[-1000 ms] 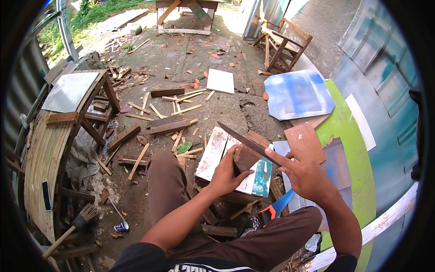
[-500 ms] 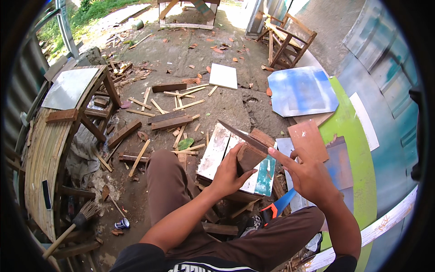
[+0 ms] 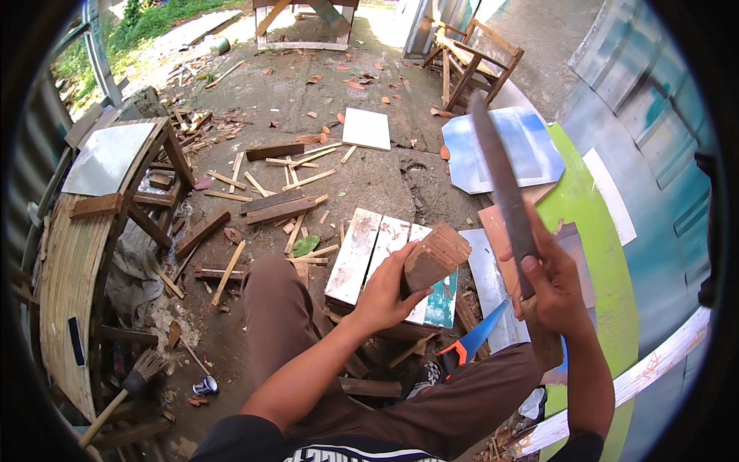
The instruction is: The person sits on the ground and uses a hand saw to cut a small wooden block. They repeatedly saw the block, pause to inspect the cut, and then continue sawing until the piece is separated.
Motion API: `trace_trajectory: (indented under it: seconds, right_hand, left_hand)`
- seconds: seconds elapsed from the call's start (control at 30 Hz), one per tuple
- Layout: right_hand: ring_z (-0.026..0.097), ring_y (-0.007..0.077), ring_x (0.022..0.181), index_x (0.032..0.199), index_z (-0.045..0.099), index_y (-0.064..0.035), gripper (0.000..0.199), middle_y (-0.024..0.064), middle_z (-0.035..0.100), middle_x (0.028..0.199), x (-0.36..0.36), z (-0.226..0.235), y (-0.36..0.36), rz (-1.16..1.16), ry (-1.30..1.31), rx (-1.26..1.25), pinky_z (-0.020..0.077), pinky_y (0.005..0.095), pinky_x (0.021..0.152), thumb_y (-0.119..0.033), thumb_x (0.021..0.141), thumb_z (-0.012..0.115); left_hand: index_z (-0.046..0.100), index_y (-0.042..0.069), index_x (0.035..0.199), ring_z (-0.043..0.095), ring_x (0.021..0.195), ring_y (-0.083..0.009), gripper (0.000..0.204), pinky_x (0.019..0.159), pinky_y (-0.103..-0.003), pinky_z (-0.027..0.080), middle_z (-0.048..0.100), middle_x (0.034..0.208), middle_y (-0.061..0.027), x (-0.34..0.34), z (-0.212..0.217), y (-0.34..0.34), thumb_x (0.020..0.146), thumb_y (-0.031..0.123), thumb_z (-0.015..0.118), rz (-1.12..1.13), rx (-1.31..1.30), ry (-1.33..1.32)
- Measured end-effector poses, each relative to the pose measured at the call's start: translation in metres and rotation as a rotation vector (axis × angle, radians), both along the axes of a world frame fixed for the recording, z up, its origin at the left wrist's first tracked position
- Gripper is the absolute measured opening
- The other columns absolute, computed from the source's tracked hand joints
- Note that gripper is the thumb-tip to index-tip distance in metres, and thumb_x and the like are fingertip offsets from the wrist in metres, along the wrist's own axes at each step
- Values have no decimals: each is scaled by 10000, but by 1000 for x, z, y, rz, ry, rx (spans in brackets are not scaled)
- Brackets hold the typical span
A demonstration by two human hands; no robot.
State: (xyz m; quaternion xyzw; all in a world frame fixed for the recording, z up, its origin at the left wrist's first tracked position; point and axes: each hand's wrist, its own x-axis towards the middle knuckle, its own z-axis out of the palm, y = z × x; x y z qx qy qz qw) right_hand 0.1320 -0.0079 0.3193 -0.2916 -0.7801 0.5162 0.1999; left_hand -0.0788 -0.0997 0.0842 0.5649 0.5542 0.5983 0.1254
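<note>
Your left hand has its grip clamped on the wooden block, above the white-and-teal worktop. Your right hand, grip closed around the long knife near its handle, has just lifted it clear and tipped it up, so contact between the 2 seems paused, the block's end exposed. Farther out, wood strips lie on the floor.
</note>
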Motion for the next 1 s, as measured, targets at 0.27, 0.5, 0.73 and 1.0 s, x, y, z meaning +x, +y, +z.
trace_trajectory:
  seconds: [0.27,0.5,0.73,1.0]
  right_hand:
    - [634,117,536,1750,247,-127,675,167,670,1162,27,-29,0,-202,117,117,560,287,484,-102,1125,501]
    - [637,100,629,1733,283,-89,664,204,663,1290,36,-87,19,-189,196,96,593,274,539,-44,1113,516]
    - [618,90,581,1720,345,-112,603,160,683,1243,41,-143,32,-303,297,56,563,257,510,-62,1131,462]
    - [612,93,543,1755,234,-144,658,163,680,1199,42,-134,39,-351,422,99,548,249,489,-58,1131,424]
  left_hand:
    - [303,55,1645,628,1264,-483,983,1066,-514,523,591,1418,-291,3,0,4,872,174,898,14,19,37]
    - [253,80,1657,595,1347,-535,1056,1088,-538,531,527,1500,-354,-5,3,9,834,59,914,175,304,193]
    - [299,184,1622,554,1397,-578,1009,1095,-566,538,441,1574,-380,-16,16,5,844,91,935,205,331,264]
    - [201,119,1474,589,1397,-419,1023,1039,-496,594,417,1565,-349,-17,-2,13,815,120,983,143,341,272]
